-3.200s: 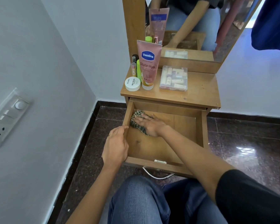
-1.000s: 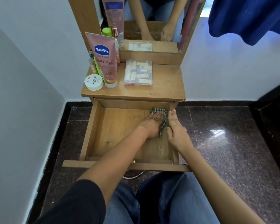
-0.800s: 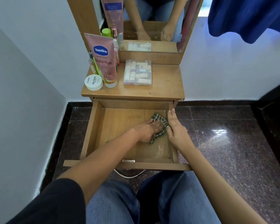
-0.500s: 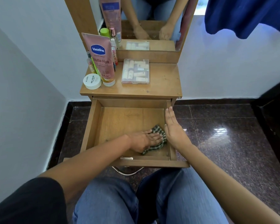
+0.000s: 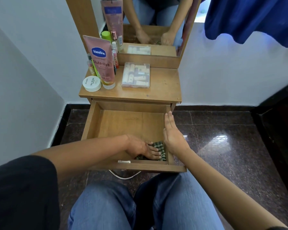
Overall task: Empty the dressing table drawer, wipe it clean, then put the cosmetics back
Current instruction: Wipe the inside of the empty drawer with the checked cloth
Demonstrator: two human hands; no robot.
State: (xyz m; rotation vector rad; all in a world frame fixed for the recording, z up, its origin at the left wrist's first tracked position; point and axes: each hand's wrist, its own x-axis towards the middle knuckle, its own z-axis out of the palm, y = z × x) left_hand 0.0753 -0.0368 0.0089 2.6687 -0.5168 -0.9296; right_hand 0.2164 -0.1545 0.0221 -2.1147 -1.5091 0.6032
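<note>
The wooden drawer [image 5: 93, 121] is pulled out and holds only a green checked cloth [image 5: 160, 145] in its near right corner. My left hand [image 5: 140, 149] presses down on that cloth, fingers pointing right. My right hand [image 5: 172, 135] lies flat, fingers straight, against the drawer's right wall, holding nothing. The cosmetics stand on the dressing table top [image 5: 165, 87]: a pink Vaseline tube [image 5: 101, 62], a white round jar [image 5: 91, 83], a clear box of small tubes [image 5: 136, 75], and several slim bottles [image 5: 114, 53] behind the tube.
A mirror [image 5: 156, 22] rises behind the table top. White walls close in at the left and back. A blue fabric [image 5: 249, 17] hangs at the upper right, and dark furniture [image 5: 279, 123] stands at the right. My knees sit under the drawer front, above the glossy floor.
My left hand has dragged the cloth along the right wall from the drawer's far right corner to its near right corner. My right hand stayed on the right wall.
</note>
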